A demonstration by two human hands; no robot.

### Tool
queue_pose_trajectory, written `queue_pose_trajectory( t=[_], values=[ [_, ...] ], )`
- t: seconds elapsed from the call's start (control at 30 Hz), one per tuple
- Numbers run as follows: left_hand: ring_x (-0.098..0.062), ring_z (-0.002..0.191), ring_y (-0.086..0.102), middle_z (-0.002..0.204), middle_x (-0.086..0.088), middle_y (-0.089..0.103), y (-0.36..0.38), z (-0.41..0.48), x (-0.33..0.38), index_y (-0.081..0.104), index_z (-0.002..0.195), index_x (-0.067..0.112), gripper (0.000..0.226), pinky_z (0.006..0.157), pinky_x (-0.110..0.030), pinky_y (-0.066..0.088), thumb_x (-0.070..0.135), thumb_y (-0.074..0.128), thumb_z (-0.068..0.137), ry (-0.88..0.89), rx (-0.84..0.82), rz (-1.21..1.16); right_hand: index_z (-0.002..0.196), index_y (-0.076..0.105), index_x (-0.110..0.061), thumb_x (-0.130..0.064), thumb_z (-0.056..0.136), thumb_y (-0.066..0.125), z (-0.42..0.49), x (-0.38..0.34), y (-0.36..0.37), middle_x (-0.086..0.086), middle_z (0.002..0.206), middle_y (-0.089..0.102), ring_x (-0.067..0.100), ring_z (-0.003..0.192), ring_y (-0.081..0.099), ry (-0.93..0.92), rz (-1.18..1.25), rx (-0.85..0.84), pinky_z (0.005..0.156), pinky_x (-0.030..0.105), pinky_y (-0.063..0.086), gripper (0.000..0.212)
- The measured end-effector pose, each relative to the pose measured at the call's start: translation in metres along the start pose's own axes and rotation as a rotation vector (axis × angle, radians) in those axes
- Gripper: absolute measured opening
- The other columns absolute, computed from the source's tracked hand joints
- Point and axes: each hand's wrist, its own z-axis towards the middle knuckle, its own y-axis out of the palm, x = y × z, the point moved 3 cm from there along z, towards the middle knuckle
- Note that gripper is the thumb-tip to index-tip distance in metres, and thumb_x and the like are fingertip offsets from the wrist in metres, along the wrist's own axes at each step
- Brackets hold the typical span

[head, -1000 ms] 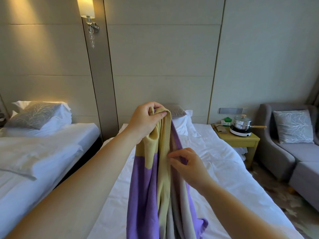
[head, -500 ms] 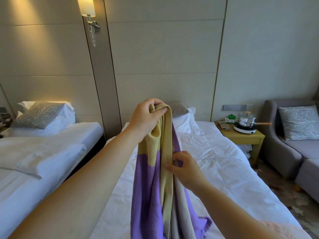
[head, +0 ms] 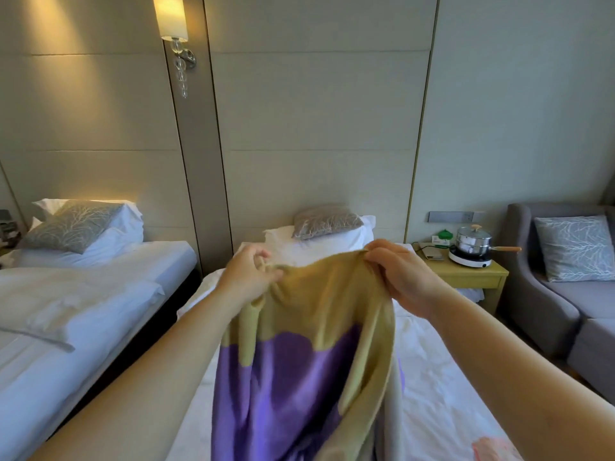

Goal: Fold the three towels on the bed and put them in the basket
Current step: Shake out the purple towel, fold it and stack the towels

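Up from mid-cloth, the right hand (head: 402, 277) joins the left hand (head: 248, 277) pinching the top edge of the towel (head: 299, 377), spread above the bed (head: 449, 377) (soft, light, limp: best held by corners).

1. Two grips: left grip (head: 246, 277), right grip (head: 406, 277).
2. One yellow and purple towel (head: 299, 377).
3. Two beds: left bed (head: 83, 344), middle bed (head: 446, 377).
4. Three grey patterned cushions (head: 71, 224) (head: 324, 221) (head: 575, 247).
5. White pillows (head: 126, 224): the number is not clear.
6. One wall lamp (head: 173, 18).
7. One pot (head: 474, 239), one cooker (head: 469, 261).
8. One yellow tabletop (head: 466, 272).
9. One grey sofa (head: 539, 294).
10. One pink cloth (head: 496, 447), partly visible.
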Motion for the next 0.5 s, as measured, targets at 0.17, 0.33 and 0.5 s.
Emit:
queue_pose_trajectory(
  t=[0.17, 0.33, 0.5],
  values=[
    [0.013, 0.098, 0.056, 0.117, 0.027, 0.057, 0.041, -0.03, 0.031, 0.051, 0.125, 0.04, 0.065, 0.072, -0.006, 0.045, 0.069, 0.065, 0.069, 0.09, -0.64, -0.287, 0.077, 0.062, -0.017, -0.005, 0.089, 0.049, -0.004, -0.004, 0.022, 0.004, 0.074, 0.056, 0.013, 0.067, 0.051, 0.033, -0.116, -0.362, 0.06, 0.025, 0.036, 0.021],
    [-0.019, 0.068, 0.041, 0.075, -0.006, 0.037, 0.051, -0.032, 0.044, 0.055, 0.081, 0.006, 0.045, 0.06, -0.027, 0.039, 0.05, 0.065, 0.085, 0.152, -0.652, -0.153, 0.086, 0.062, -0.017, -0.009, 0.093, 0.055, -0.009, 0.01, 0.006, -0.002, 0.075, 0.059, 0.011, 0.066, 0.053, -0.034, -0.136, -0.383, 0.059, 0.022, 0.04, 0.013],
    [-0.009, 0.044, 0.035, 0.063, -0.007, 0.033, 0.05, -0.026, 0.068, 0.067, 0.072, 0.026, 0.015, 0.04, -0.017, 0.033, 0.033, 0.071, 0.084, 0.23, -0.495, -0.245, 0.085, 0.062, -0.023, -0.008, 0.083, 0.066, -0.024, 0.036, -0.003, -0.006, 0.078, 0.066, 0.012, 0.076, 0.06, -0.125, -0.087, -0.325, 0.073, 0.024, 0.048, 0.016]
  ],
)
